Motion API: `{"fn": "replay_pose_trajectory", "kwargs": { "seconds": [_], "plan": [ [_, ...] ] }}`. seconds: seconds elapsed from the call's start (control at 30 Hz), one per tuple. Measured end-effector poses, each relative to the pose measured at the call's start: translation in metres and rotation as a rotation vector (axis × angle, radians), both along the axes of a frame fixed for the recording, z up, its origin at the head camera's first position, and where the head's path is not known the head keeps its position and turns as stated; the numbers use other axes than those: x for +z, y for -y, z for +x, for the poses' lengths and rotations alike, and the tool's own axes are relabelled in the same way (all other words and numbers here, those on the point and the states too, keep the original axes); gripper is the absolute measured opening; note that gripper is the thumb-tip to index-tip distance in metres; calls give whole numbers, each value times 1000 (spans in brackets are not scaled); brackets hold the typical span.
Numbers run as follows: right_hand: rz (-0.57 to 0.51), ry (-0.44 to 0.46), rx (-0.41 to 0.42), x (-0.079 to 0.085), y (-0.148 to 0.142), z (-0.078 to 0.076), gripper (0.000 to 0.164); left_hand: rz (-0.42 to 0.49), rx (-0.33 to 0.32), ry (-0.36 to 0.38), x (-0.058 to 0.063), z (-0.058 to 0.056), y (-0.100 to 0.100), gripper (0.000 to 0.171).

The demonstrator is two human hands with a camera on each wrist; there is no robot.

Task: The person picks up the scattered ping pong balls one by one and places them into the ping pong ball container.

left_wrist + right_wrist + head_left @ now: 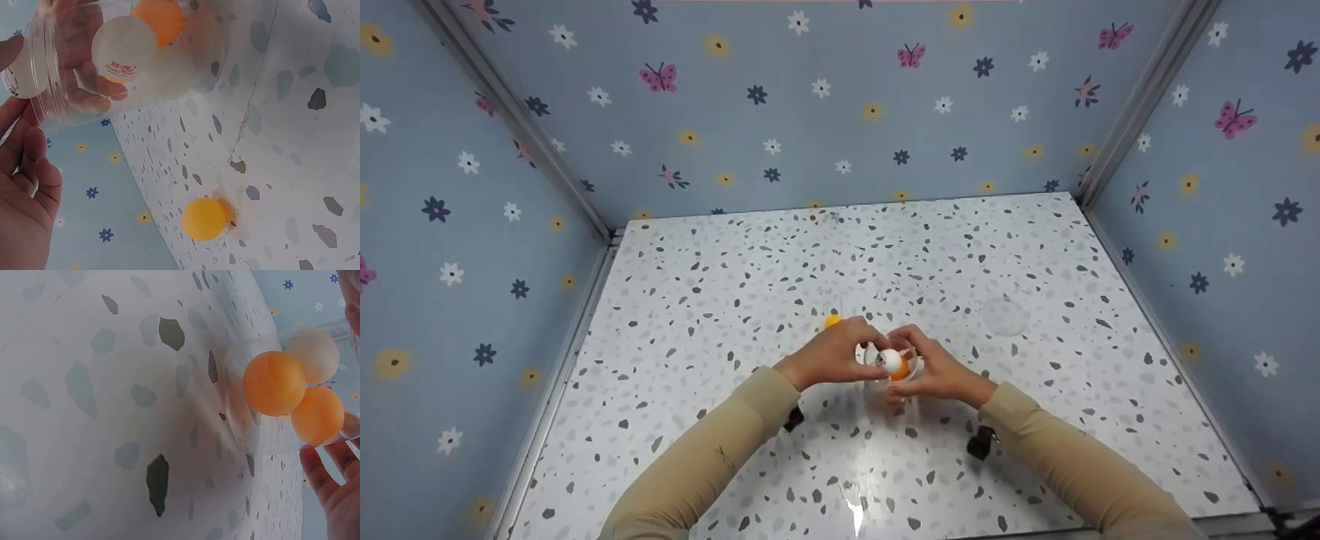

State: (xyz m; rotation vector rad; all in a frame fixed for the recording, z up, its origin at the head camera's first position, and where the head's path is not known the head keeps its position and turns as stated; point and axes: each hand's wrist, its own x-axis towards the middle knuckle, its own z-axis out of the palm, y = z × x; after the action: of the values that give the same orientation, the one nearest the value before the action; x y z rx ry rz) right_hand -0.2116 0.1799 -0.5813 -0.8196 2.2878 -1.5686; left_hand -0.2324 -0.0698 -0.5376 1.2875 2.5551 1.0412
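Observation:
My right hand [939,369] grips a clear plastic jar [70,112] standing on the table, fingers curled around its side. Inside are white and orange ping-pong balls; the right wrist view shows two orange balls [274,383] and a white ball [313,354] low in the jar. At the jar's mouth, my left hand [836,351] pinches a white ping-pong ball [23,76] between thumb and fingers. A yellow-orange ping-pong ball [203,219] lies on the table just beyond my left hand, partly hidden by it in the head view.
A clear round lid [1005,318] lies flat on the speckled table [720,300], to the right of the jar. Flower-patterned panels [810,112] enclose the table at the back and both sides, joined by metal posts.

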Motion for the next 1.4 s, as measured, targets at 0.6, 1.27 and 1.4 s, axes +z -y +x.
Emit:
{"fn": "replay_pose_trajectory", "kwargs": {
  "seconds": [0.6, 1.27, 1.4],
  "plan": [
    [6, -27, 8, -17, -4, -9, 78, -61, -35, 31, 4, -10, -3, 32],
    [-29, 58, 35, -17, -5, -10, 81, -28, -33, 72, 1, -10, -4, 33],
    [-45, 70, 37, -17, -4, -9, 82, 4, -20, 76, 1, -10, -4, 29]
  ]
}}
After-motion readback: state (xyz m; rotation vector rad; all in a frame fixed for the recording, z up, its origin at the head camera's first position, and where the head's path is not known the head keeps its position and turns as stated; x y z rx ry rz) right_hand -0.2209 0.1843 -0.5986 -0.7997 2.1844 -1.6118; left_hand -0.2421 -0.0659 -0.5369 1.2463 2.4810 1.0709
